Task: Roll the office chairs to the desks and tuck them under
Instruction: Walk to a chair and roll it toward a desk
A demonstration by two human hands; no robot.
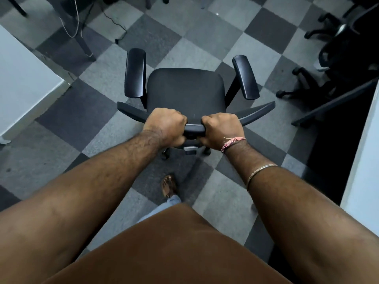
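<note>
Both bare forearms extend forward; left hand (166,125) and right hand (222,130) each curl tight around the curved top edge of the black office chair (185,93) backrest. Beyond the knuckles: matte fabric seat, glossy padded armrests, on checkered grey carpet tiles (190,33), with a white desk (22,78) at left.

Black fabric-seat office chair (184,89) with glossy black armrests (135,72). Carpet-tile floor (205,33): light and dark grey checkerboard. White desk top (22,78). Brown garment (164,249). Pink thread wristband (231,142).
</note>
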